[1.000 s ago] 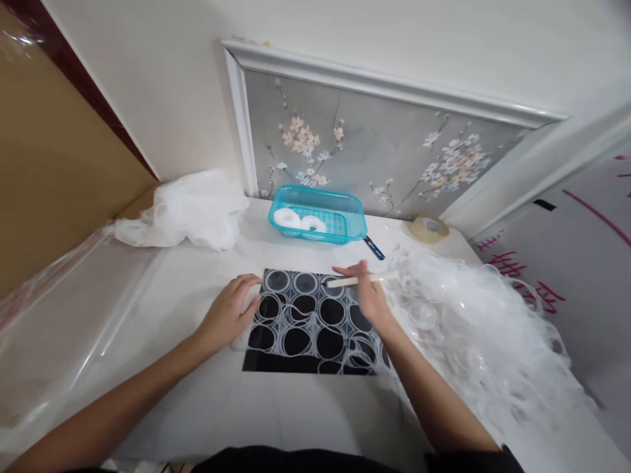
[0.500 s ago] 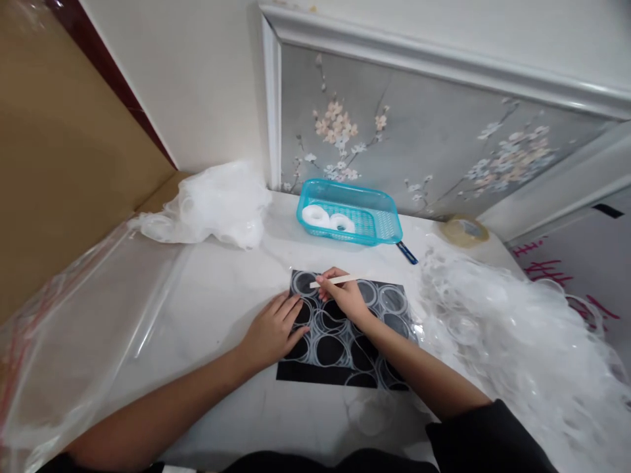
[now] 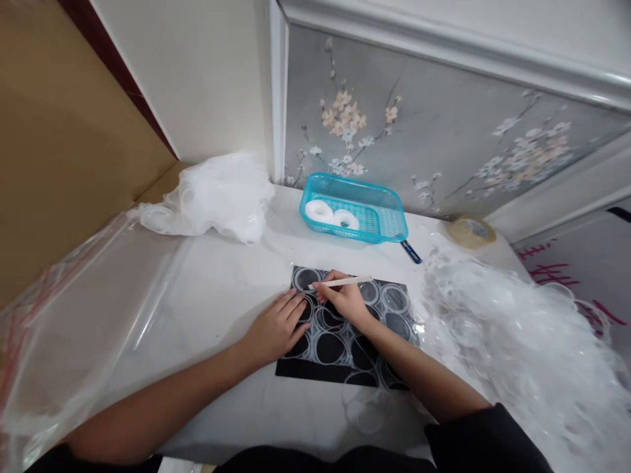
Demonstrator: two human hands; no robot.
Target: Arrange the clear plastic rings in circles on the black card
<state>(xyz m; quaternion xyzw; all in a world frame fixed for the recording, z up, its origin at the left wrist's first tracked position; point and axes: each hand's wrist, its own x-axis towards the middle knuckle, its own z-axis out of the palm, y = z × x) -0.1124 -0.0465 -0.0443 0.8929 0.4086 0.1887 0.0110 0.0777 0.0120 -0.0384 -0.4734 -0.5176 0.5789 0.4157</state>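
A black sheet (image 3: 315, 371) marked with several pale translucent rings lies on the white table in front of me. My left hand (image 3: 280, 325) rests flat on its left edge, fingers stretched out and slightly spread. In my right hand (image 3: 340, 294) a thin pale flat stick (image 3: 350, 281) is pinched, its left tip touching or just over a ring (image 3: 306, 280) near the sheet's top left corner. My right forearm covers part of the sheet's right side.
Behind the sheet stands a blue plastic basket (image 3: 392, 230) holding two white rolls. Beside it lie a dark blue cutter (image 3: 411, 252) and a tape roll (image 3: 470, 232). Translucent rings heap at the right (image 3: 522, 341); a white plastic bundle (image 3: 221, 197) and clear bags (image 3: 93, 315) sit left.
The stick has turned a little in my right hand, its tip shifting slightly left and down. My left hand stays flat on the sheet. The camera view has shifted slightly.
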